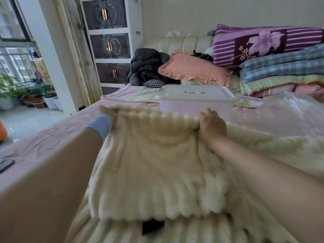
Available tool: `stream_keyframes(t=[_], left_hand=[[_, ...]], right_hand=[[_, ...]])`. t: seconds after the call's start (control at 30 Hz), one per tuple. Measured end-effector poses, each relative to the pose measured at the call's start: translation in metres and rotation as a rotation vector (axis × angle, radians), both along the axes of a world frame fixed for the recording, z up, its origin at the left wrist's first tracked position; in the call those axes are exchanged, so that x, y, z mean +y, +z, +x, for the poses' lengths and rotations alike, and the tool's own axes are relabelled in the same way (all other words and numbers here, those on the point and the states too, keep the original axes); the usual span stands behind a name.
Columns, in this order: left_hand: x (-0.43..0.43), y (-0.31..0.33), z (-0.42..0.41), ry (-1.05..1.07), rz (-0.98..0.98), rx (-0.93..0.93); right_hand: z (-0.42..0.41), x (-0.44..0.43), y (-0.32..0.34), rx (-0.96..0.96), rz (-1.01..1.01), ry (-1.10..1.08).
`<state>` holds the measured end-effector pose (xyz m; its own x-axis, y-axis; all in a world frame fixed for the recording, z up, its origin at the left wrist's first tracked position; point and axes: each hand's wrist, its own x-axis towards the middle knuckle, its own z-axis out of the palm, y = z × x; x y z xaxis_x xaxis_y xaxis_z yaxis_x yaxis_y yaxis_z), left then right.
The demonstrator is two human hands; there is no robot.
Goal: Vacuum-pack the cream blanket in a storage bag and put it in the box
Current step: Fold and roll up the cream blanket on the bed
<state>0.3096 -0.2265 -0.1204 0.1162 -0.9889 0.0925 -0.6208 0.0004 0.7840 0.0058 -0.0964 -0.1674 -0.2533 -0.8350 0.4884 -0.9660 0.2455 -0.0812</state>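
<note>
The cream blanket [157, 165], thick and ribbed, lies on the bed in front of me, part of it lifted as a fold. My left hand [108, 113] grips the fold's far left corner; its fingers are mostly hidden in the fabric. At the far right corner of the fold, my right hand [211, 126] is closed on the blanket. Just beyond the fold stands the box [196, 102], pale plastic with a white lid on it. A clear plastic storage bag [287, 113] lies crumpled on the bed to the right.
A pink sheet [43, 135] covers the bed. Behind the box lie a peach pillow [192, 69], dark clothes [147, 65] and a stack of folded quilts [280, 67]. A drawer tower [108, 42] stands at the back left. A dark phone [5, 164] rests at the left edge.
</note>
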Motion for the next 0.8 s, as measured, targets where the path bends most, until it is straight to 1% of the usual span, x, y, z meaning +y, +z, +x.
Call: stream_keyframes(t=[0.03, 0.07, 0.1, 0.13, 0.17, 0.23, 0.27, 0.3, 0.33, 0.4, 0.43, 0.47, 0.53, 0.57, 0.63, 0.7, 0.77, 0.8], left_hand=[[-0.009, 0.007, -0.003, 0.031, -0.067, 0.123], [-0.011, 0.013, -0.009, 0.048, -0.1, 0.174], [-0.01, 0.014, -0.018, 0.039, -0.109, 0.165], [-0.007, 0.01, -0.027, -0.004, -0.123, 0.118], [0.001, 0.004, -0.037, -0.086, -0.137, 0.039], [0.021, -0.021, -0.053, -0.325, -0.171, -0.22], [0.031, -0.036, -0.056, -0.464, -0.152, -0.37], [0.042, -0.05, -0.059, -0.576, -0.063, -0.489], [0.051, -0.064, -0.058, -0.655, 0.073, -0.593], [0.065, -0.088, -0.054, -0.736, 0.348, -0.841], [0.07, -0.095, -0.051, -0.748, 0.421, -0.96], [0.074, -0.098, -0.049, -0.759, 0.43, -1.02], [0.082, -0.096, -0.048, -0.792, 0.404, -1.036], [0.086, -0.092, -0.05, -0.808, 0.382, -1.04], [0.096, -0.084, -0.058, -0.843, 0.317, -1.082], [0.11, -0.079, -0.063, -0.854, 0.269, -1.106], [0.123, -0.082, -0.056, -0.814, 0.274, -1.143], [0.126, -0.085, -0.048, -0.785, 0.274, -1.158]], right_hand=[[-0.004, -0.007, 0.007, -0.103, -0.104, -0.01], [-0.007, -0.013, 0.012, -0.207, -0.164, -0.017], [-0.009, -0.016, 0.015, -0.302, -0.157, -0.015], [-0.01, -0.018, 0.014, -0.352, -0.076, -0.008], [-0.011, -0.019, 0.01, -0.323, 0.046, -0.009], [-0.007, -0.012, -0.009, -0.17, 0.265, 0.001], [-0.003, -0.005, -0.021, -0.119, 0.322, 0.024], [0.001, 0.004, -0.034, -0.119, 0.373, 0.047], [0.005, 0.013, -0.046, -0.164, 0.434, 0.075], [0.012, 0.031, -0.067, -0.331, 0.609, 0.143], [0.012, 0.037, -0.074, -0.404, 0.679, 0.172], [0.01, 0.042, -0.077, -0.468, 0.703, 0.198], [0.006, 0.05, -0.073, -0.614, 0.626, 0.241], [0.004, 0.054, -0.068, -0.644, 0.58, 0.246], [0.003, 0.063, -0.06, -0.599, 0.514, 0.244], [0.006, 0.078, -0.053, -0.439, 0.435, 0.27], [0.018, 0.093, -0.048, -0.295, 0.384, 0.379], [0.029, 0.099, -0.047, -0.229, 0.397, 0.437]])
